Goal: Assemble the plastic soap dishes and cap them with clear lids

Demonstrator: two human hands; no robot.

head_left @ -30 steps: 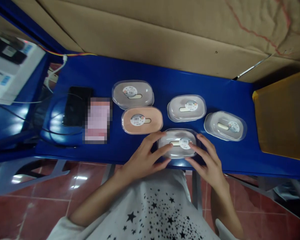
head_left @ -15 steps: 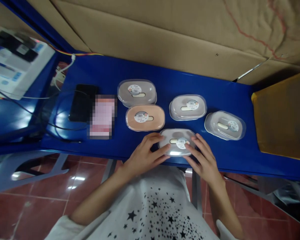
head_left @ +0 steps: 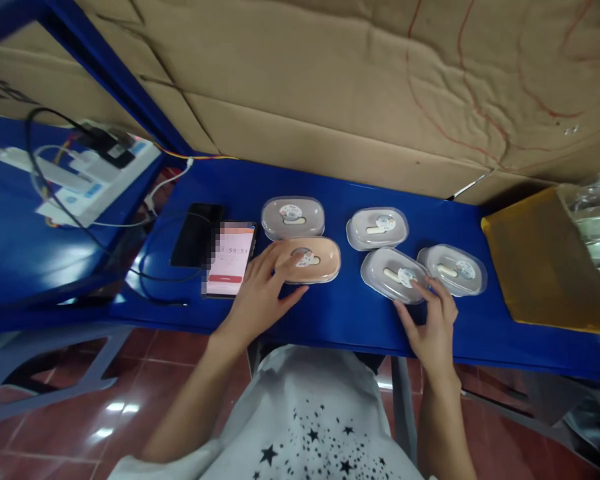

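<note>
My left hand (head_left: 267, 283) reaches over the left end of a peach oval lidded box (head_left: 325, 259). Its fingers lie on the lid by a round sticker, with the thumb along the front edge. The fingers of my right hand (head_left: 430, 317) curl onto the right end of a grey oval lidded box (head_left: 380, 267) with a clear cover, its thumb at the front edge. That box sits slanted on the blue table. Beside it, at the right, is another grey box (head_left: 453, 257). Two more stand behind: a grey box (head_left: 267, 220) at left and a pale grey box (head_left: 363, 227).
On the left lie a lit phone (head_left: 225, 267), a dark phone-like slab (head_left: 195, 233) and cables. A power strip (head_left: 75, 203) stands further left. Brown cardboard (head_left: 305, 133) walls the back. A yellow-brown carton (head_left: 545, 267) closes the right end of the blue table (head_left: 330, 320).
The grey box that both hands held in front of me now sits further right, slanted, with only my right hand on it. My left hand has moved left onto the peach box.
</note>
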